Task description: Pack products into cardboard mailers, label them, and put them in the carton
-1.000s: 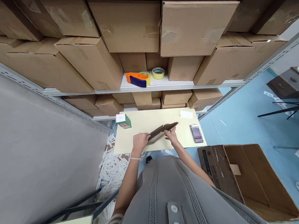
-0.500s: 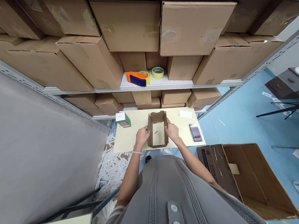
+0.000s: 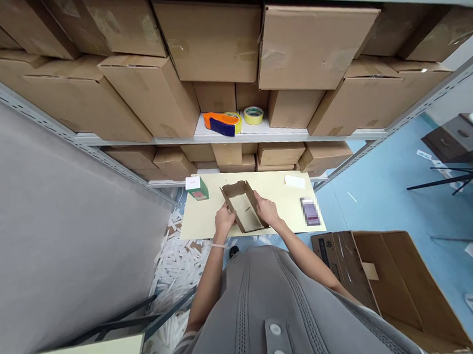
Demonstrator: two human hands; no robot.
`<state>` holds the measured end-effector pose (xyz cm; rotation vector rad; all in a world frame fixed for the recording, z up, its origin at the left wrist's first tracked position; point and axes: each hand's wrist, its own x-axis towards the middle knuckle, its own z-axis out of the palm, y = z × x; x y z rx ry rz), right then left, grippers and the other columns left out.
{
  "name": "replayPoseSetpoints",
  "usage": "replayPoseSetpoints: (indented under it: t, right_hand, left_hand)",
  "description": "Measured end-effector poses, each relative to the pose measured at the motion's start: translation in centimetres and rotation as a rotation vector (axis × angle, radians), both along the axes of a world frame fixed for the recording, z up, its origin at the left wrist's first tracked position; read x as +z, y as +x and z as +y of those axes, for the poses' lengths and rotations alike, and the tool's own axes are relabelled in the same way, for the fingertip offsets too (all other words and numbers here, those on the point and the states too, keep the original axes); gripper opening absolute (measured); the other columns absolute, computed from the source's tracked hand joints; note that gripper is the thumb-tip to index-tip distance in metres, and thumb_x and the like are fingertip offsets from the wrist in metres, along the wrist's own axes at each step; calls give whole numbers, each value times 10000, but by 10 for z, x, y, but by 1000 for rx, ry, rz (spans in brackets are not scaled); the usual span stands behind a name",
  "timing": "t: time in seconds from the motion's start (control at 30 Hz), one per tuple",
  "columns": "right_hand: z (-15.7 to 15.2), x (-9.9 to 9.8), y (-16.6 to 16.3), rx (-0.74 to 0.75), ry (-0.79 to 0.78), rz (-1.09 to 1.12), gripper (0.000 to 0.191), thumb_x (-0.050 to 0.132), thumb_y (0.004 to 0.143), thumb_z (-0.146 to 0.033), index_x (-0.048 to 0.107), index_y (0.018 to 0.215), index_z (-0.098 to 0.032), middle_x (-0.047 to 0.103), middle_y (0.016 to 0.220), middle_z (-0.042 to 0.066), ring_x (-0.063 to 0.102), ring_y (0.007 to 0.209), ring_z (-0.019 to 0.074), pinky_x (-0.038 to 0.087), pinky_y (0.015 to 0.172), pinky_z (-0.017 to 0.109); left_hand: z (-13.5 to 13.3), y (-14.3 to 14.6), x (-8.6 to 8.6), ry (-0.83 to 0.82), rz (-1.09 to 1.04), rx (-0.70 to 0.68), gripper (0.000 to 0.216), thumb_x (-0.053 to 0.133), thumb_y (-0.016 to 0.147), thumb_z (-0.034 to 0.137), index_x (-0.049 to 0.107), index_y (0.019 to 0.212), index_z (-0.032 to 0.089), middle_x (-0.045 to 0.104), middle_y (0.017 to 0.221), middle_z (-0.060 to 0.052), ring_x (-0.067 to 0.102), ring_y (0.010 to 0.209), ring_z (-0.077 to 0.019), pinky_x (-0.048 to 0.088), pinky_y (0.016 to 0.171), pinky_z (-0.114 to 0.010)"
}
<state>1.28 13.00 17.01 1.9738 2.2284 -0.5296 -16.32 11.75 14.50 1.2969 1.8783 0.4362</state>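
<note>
A small brown cardboard box (image 3: 234, 189) is held over the pale table (image 3: 207, 221), turned askew, its near end to the right. Within its walls shows a pale surface with a small dark mark; whether that is its bottom or the tabletop, I cannot tell. My left hand (image 3: 224, 219) is closed on the left wall. On the right wall, my right hand (image 3: 267, 209) grips the cardboard, fingers partly hidden. A green and white box (image 3: 197, 188) stands at the table's far left.
On the shelf ahead, an orange and blue tape dispenser (image 3: 222, 123) lies beside a yellow tape roll (image 3: 253, 115), among stacked cartons (image 3: 155, 96). A white card (image 3: 294, 182) and a blurred purple item (image 3: 311, 211) lie on the table. A large open carton (image 3: 399, 279) stands right; paper strips (image 3: 182, 271) litter the floor.
The cardboard box has turned from straight to slanted, its far end swinging left. Both hands have moved with it and still grip its sides.
</note>
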Motion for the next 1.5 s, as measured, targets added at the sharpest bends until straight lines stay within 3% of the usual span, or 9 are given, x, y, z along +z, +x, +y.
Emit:
replayPoseSetpoints:
  t: [0.17, 0.3, 0.43, 0.57, 0.73, 0.87, 1.13, 1.33, 1.5]
  right_hand:
    - [5, 2, 1, 4, 55, 24, 670, 318, 899, -93, 123, 1527, -221, 692, 1103, 99, 662, 958, 223, 444, 786, 286]
    - [6, 4, 1, 42, 65, 49, 674, 335, 885, -80, 177, 1519, -246, 696, 1111, 84, 661, 963, 218, 439, 786, 277]
    - [12, 9, 2, 109, 84, 49, 683, 375, 859, -68, 259, 1496, -288, 693, 1138, 70, 659, 978, 226, 435, 786, 276]
    - [25, 16, 6, 202, 101, 39, 675, 409, 830, -46, 388, 1435, -342, 699, 1137, 51, 653, 1003, 236, 431, 809, 284]
    - [43, 21, 12, 262, 111, 69, 653, 403, 837, -41, 449, 1393, -381, 703, 1135, 20, 645, 1020, 228, 437, 842, 302]
    - [60, 18, 13, 260, 100, 137, 671, 401, 829, -13, 476, 1364, -410, 689, 1168, -34, 624, 1067, 200, 437, 887, 294]
    - [81, -5, 14, 244, 99, 244, 679, 401, 790, 42, 585, 1263, -409, 663, 1213, -72, 600, 1110, 175, 440, 903, 269]
    - [75, -21, 11, 242, 185, 200, 692, 373, 802, 84, 543, 1322, -341, 667, 1200, -6, 582, 1067, 152, 355, 962, 283]
    - [72, -23, 9, 246, 207, 193, 676, 359, 824, 75, 505, 1358, -312, 663, 1178, 35, 546, 1091, 165, 305, 964, 306]
  left_hand:
    - [0, 2, 8, 54, 252, 14, 632, 524, 821, 308, 364, 1423, 201, 648, 1220, -118, 627, 1090, -299, 500, 849, -383]
    - [4, -6, 15, 136, 277, 68, 719, 493, 838, 320, 229, 1484, 142, 437, 1454, -152, 544, 1213, -304, 478, 918, -402]
    - [10, -18, 12, 209, 253, -35, 684, 493, 832, 251, 282, 1457, 69, 385, 1482, -177, 424, 1328, -298, 419, 1024, -394]
    - [9, -20, 1, 228, 98, -263, 632, 508, 803, 178, 382, 1412, 66, 449, 1439, -167, 441, 1317, -275, 356, 1089, -366]
    - [2, -11, -7, 189, -122, -288, 671, 434, 810, 123, 304, 1468, 144, 528, 1384, -121, 535, 1229, -259, 429, 1014, -382]
    - [1, -10, -11, 150, -177, -224, 777, 436, 796, 92, 144, 1516, 100, 373, 1495, -151, 433, 1329, -268, 365, 1076, -383]
    - [1, -17, -38, 107, -293, -210, 821, 459, 789, 96, 90, 1522, 105, 217, 1561, -123, 253, 1428, -235, 204, 1169, -371]
    - [2, -12, -50, 217, -384, -220, 828, 403, 808, 85, 0, 1527, 161, 69, 1598, -59, 77, 1464, -172, 75, 1194, -352]
    - [1, -12, -52, 232, -350, -289, 827, 358, 833, 92, -98, 1515, 196, -30, 1604, -20, 9, 1463, -132, 71, 1191, -332]
